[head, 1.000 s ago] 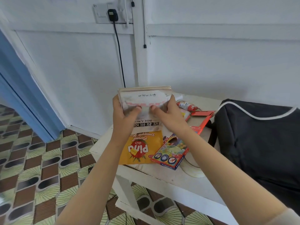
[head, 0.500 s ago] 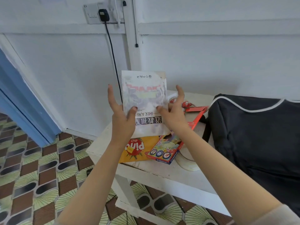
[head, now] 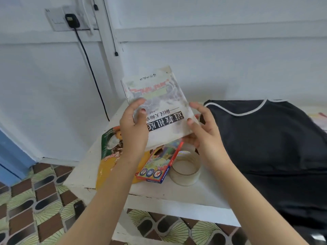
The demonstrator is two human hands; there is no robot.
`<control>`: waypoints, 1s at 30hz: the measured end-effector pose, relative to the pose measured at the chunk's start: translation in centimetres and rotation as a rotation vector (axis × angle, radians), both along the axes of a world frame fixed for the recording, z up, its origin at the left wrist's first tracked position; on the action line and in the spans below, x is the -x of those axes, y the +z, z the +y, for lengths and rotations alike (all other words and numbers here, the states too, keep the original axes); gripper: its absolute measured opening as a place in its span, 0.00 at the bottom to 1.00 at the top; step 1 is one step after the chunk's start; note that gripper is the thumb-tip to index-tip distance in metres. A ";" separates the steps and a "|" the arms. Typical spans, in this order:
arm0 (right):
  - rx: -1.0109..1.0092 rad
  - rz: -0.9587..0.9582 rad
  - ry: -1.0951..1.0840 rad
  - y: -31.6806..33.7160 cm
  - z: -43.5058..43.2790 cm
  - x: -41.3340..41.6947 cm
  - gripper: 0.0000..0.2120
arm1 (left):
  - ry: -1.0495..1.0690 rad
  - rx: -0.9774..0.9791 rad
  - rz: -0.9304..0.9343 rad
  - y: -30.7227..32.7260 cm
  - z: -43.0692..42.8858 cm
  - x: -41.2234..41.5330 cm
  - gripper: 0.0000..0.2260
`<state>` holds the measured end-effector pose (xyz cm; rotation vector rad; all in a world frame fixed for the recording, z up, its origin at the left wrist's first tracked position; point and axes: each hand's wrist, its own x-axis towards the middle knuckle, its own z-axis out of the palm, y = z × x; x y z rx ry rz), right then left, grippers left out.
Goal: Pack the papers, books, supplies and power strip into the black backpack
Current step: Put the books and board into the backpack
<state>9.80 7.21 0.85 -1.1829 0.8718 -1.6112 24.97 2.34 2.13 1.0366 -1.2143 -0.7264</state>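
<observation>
A worn white book with black Chinese lettering is lifted above the white table, tilted with its top leaning right. My left hand grips its left edge, thumb on the cover. My right hand holds its lower right corner from beneath, fingers along the edge. The black backpack with white piping lies on the table just to the right. Under the book lie a colourful pencil box, a clear tape roll and a yellow snack packet.
A black plug sits in a wall socket at upper left, its cable running down behind the table. Patterned floor tiles lie below, and a blue door frame stands at far left.
The book has gone from lying low and flat, to upright, to tilted towards the backpack. Both hands shifted right with it. The tape roll and more of the snack packet now show.
</observation>
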 end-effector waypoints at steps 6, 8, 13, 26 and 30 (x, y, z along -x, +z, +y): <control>0.044 -0.034 -0.107 -1.8 3.7 0.8 0.26 | -0.104 0.002 0.105 -0.1 1.9 6.2 0.12; 0.016 -0.025 -0.218 -2.0 4.3 1.8 0.26 | -0.164 0.022 0.094 -0.6 3.1 8.4 0.12; -0.083 -0.163 -0.460 -2.1 7.2 5.3 0.26 | -0.439 -0.039 0.033 -1.4 5.5 12.3 0.11; -0.388 -0.445 -0.817 -2.8 18.5 14.5 0.30 | -1.082 0.296 -0.755 -5.5 10.9 16.6 0.42; -0.524 -0.395 -0.836 -3.3 19.8 14.9 0.26 | -1.030 0.376 -0.810 -6.5 10.9 16.5 0.40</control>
